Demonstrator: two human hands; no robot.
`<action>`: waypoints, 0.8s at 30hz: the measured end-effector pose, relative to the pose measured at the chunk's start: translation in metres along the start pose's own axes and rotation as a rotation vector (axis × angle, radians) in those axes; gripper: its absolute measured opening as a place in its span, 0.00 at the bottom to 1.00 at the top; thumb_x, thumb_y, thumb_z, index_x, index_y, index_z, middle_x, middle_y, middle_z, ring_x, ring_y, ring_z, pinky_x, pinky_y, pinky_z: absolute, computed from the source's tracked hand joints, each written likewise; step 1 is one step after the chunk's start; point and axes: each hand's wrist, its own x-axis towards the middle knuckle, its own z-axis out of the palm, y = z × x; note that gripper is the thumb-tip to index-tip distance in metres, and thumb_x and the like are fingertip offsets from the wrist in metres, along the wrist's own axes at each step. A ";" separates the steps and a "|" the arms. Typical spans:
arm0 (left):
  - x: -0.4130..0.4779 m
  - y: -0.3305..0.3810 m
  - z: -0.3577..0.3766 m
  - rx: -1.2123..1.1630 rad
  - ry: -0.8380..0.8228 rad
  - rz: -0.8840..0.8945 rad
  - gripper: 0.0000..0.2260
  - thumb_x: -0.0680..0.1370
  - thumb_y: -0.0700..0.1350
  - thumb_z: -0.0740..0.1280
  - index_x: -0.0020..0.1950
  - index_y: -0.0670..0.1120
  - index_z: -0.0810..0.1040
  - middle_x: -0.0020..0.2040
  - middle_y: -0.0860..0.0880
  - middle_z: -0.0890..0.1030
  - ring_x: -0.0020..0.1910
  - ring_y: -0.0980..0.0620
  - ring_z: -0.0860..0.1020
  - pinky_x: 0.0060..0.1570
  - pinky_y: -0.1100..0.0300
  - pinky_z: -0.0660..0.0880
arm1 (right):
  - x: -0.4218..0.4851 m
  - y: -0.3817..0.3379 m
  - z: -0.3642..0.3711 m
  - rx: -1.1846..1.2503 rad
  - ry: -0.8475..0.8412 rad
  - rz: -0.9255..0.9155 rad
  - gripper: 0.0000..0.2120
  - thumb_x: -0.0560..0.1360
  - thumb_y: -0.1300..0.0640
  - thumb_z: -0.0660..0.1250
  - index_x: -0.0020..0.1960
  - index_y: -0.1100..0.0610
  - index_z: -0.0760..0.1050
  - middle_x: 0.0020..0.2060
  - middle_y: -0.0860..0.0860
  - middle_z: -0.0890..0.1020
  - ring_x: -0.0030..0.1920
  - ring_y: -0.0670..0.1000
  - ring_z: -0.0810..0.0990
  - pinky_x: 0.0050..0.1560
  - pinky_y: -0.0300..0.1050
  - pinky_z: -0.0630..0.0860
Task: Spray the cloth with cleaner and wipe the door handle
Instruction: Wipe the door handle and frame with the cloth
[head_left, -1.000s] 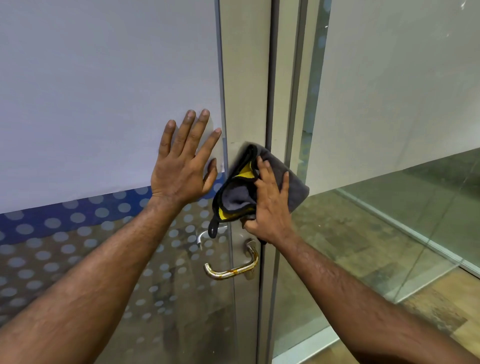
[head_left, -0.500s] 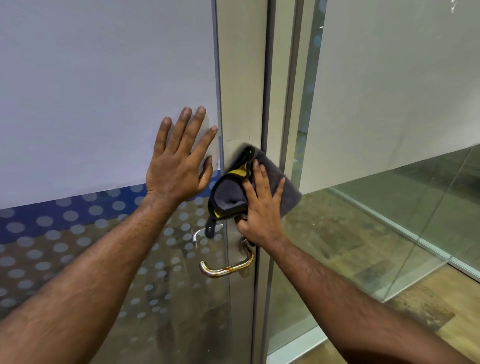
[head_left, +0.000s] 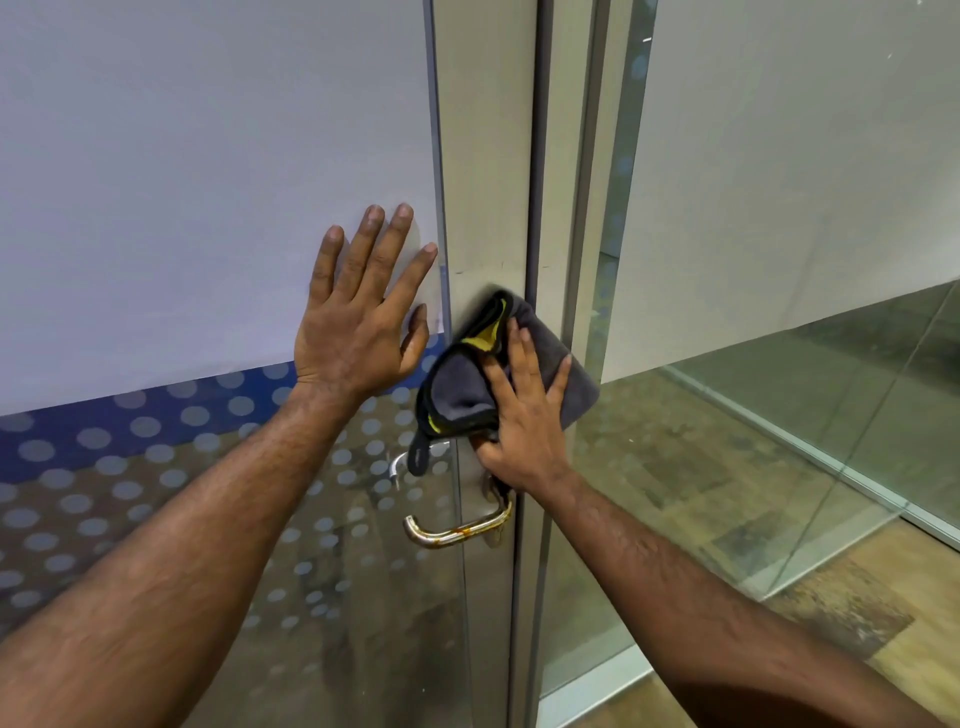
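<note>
Cloth (head_left: 470, 387), grey with yellow trim, sits pressed against the metal door frame (head_left: 485, 156) under the right hand (head_left: 524, 421), fingers spread over it and thumb tucked beneath, lower than a second ago and nearer the door handle (head_left: 457, 530) just below. Left hand (head_left: 358, 332) stays flat and empty on the frosted glass (head_left: 208, 182). Clear floor (head_left: 675, 467) lies open to the right.

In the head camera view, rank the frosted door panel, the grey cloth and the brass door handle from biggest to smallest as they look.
1. frosted door panel, by far the largest.
2. grey cloth, partly hidden under the right hand.
3. brass door handle, the smallest.
</note>
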 end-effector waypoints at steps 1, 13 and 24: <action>0.001 0.000 0.000 0.001 0.004 0.001 0.27 0.82 0.54 0.54 0.81 0.48 0.58 0.82 0.41 0.56 0.81 0.40 0.54 0.78 0.42 0.49 | 0.008 -0.007 0.001 0.018 0.026 0.021 0.47 0.66 0.43 0.67 0.80 0.45 0.50 0.81 0.53 0.44 0.81 0.54 0.42 0.73 0.70 0.32; 0.000 0.000 -0.001 0.005 0.022 0.002 0.28 0.82 0.53 0.56 0.81 0.48 0.59 0.81 0.41 0.58 0.80 0.40 0.55 0.78 0.42 0.50 | -0.022 -0.002 0.004 0.044 -0.035 0.088 0.41 0.68 0.44 0.62 0.79 0.47 0.55 0.81 0.49 0.46 0.81 0.50 0.42 0.73 0.73 0.37; 0.001 0.000 -0.002 0.001 -0.006 -0.004 0.28 0.82 0.54 0.56 0.81 0.48 0.58 0.81 0.41 0.56 0.80 0.40 0.54 0.78 0.42 0.48 | -0.055 0.017 0.007 -0.105 -0.174 -0.016 0.45 0.61 0.47 0.70 0.77 0.48 0.59 0.81 0.52 0.51 0.81 0.51 0.45 0.73 0.75 0.44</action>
